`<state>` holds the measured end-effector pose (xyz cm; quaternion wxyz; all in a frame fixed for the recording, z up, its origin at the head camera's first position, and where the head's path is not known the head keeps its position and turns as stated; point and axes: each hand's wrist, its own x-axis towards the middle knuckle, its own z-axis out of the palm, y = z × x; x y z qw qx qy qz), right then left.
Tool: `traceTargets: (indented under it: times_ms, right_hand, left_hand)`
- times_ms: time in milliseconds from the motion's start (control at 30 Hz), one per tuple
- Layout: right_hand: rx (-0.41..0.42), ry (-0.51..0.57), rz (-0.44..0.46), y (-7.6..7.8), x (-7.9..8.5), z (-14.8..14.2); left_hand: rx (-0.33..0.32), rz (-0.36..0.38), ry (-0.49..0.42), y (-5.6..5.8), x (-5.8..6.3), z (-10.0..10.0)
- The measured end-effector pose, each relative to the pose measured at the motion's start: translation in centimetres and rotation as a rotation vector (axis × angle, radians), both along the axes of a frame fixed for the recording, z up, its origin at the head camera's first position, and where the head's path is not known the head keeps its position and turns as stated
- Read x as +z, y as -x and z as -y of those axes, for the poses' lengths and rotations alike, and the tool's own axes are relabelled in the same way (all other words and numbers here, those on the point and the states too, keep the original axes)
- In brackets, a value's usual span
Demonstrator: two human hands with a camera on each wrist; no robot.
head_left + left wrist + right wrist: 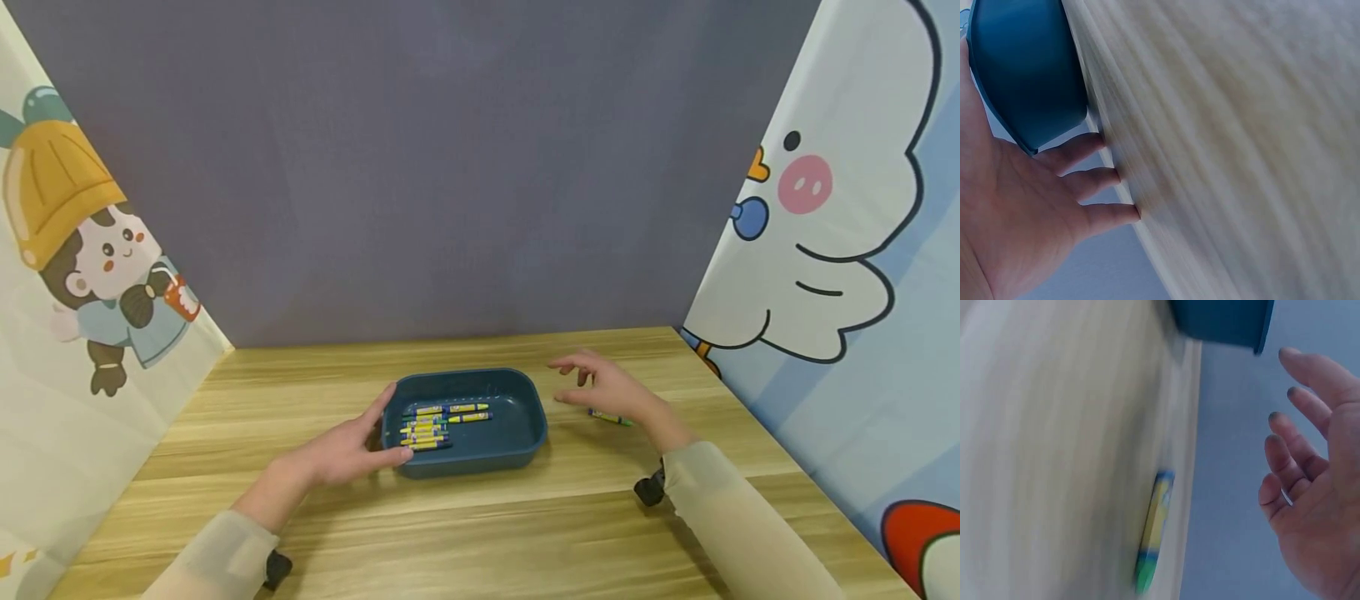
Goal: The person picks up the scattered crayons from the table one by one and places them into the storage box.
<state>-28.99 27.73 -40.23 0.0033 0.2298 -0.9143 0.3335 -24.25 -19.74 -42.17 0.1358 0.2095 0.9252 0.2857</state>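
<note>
A dark blue tray (468, 467) stands on the table with several yellow-wrapped crayons (426, 432) grouped at its left end. Two more crayons, with yellow tips, lie nearer its middle. My left hand (348, 450) spans the tray's left end, thumb over the near corner and index finger along the far one. In the left wrist view its other fingers (1088, 184) reach down to the tabletop beside the tray wall. To the right, my right hand (606, 387) hovers with bent, spread fingers and nothing between them. One green-tipped crayon (1156, 525) lies on the table beneath it.
The wooden table (480, 533) runs back to a grey wall panel (450, 167). Cartoon-printed panels (832, 275) flank it on the left and right. Black wrist mounts (649, 488) hang under both sleeves.
</note>
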Motion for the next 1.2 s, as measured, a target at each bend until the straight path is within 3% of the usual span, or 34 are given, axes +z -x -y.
traceTargets:
  times_ms: [400,633,1033,1200]
  right_hand:
    - [-0.025,-0.097,0.119,-1.1,-2.1,-6.2]
    - [0.011,-0.122,0.152,-1.1,-3.0,-8.6]
    - [-0.018,-0.103,0.204,-1.6,-3.2,-9.0]
    - [-0.035,-0.118,0.156,-1.4,-3.0,-8.4]
  left_hand:
    - [0.0,0.0,-0.014,0.0,-0.3,0.1]
    - [-0.002,0.01,-0.018,-0.1,-0.3,0.2]
    - [-0.006,0.014,-0.022,0.0,-0.3,0.1]
    - [0.002,0.013,-0.013,0.0,-0.2,0.0]
